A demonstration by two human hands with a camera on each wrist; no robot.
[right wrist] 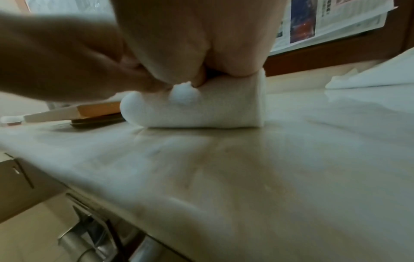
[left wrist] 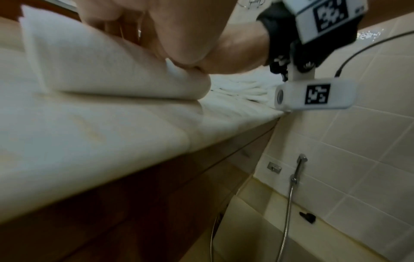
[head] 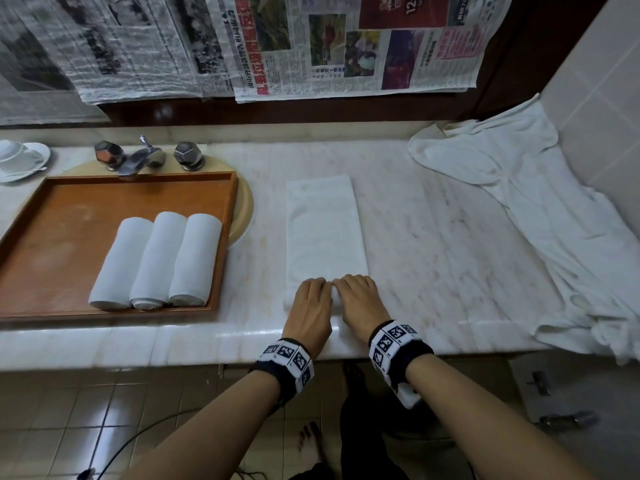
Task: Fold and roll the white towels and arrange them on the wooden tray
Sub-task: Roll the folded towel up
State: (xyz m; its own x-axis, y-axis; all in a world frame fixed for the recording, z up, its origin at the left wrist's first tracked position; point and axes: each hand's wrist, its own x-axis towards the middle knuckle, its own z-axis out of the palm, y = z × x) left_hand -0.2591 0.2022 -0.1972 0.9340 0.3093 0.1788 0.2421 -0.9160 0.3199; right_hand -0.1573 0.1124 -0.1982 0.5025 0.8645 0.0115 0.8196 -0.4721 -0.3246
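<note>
A white towel (head: 325, 230), folded into a long strip, lies on the marble counter (head: 433, 244), running away from me. Its near end is a short roll (left wrist: 125, 74) (right wrist: 201, 109). My left hand (head: 311, 296) (left wrist: 179, 44) and right hand (head: 356, 292) (right wrist: 190, 44) sit side by side on that roll, fingers curled over it and thumbs pinching it from behind. To the left stands the wooden tray (head: 52, 216) (right wrist: 96, 109). Three rolled white towels (head: 156, 261) lie side by side at its near right corner.
A heap of unfolded white towels (head: 519, 188) covers the counter's right end against the tiled wall. A chrome tap (head: 138, 161) stands behind the tray, with a cup and saucer (head: 17, 157) at far left. Newspaper sheets (head: 311, 46) hang above. The counter's front edge runs just under my wrists.
</note>
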